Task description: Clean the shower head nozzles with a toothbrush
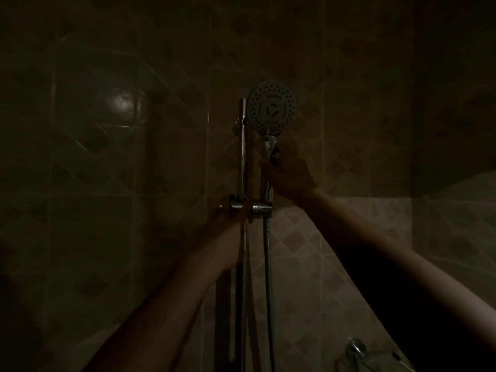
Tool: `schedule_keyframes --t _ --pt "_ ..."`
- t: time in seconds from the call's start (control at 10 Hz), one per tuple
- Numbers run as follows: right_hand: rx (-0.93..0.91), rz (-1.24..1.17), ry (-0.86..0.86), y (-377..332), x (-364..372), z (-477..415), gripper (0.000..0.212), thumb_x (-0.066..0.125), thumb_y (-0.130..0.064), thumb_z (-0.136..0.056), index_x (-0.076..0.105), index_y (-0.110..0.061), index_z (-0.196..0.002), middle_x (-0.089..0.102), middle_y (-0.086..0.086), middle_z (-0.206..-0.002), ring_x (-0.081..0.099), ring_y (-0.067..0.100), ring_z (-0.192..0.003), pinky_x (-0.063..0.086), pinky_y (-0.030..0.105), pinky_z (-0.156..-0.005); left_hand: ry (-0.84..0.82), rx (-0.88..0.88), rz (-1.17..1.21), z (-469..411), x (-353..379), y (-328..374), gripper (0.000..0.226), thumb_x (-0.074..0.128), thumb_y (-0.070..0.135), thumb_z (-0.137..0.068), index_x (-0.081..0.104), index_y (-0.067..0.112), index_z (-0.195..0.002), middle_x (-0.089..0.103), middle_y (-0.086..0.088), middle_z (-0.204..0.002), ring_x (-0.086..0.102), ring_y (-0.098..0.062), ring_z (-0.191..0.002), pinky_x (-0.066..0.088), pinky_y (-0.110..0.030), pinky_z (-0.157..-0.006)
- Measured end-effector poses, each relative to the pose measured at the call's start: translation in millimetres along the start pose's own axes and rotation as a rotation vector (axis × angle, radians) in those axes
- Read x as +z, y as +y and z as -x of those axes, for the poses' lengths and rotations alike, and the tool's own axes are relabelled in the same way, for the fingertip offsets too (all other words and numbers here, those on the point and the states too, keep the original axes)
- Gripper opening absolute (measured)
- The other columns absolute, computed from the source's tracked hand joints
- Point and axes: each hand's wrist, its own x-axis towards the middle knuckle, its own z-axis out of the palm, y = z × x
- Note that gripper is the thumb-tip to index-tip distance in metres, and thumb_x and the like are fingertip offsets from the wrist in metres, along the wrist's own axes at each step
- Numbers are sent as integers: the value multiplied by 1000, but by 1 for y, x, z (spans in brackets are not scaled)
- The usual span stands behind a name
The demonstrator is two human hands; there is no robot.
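The room is very dim. A round chrome shower head (271,106) faces me, its nozzle face toward the camera, with its handle in a holder (261,209) on a vertical chrome rail (243,146). My right hand (291,171) is wrapped around the shower head's handle just below the head. My left hand (233,213) grips the holder's clamp on the rail, lower down. A metal hose (268,277) hangs from the handle. No toothbrush is visible.
Patterned tiled walls (134,157) surround the rail, with a corner to the right. A chrome tap fitting (355,347) shows at the bottom right. A dark shadow covers the lower right.
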Motion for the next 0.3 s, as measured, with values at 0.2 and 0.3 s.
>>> schedule_keyframes --t 0.2,0.3 --pt "84 33 -149 12 4 30 33 54 -26 -103 46 -18 -134 62 0 -105 59 2 -77 49 14 -58 -117 21 144 19 -17 11 87 58 8 -90 9 40 -154 41 -7 -148 54 -23 -119 51 -36 -96" --pt "60 -65 -169 26 -1 71 18 57 -19 -102 52 -36 -106 53 -17 -93 58 0 -82 50 14 -71 -68 -31 233 55 -6 9 82 61 5 -88 19 32 -154 25 -2 -160 37 -21 -140 40 -36 -112"
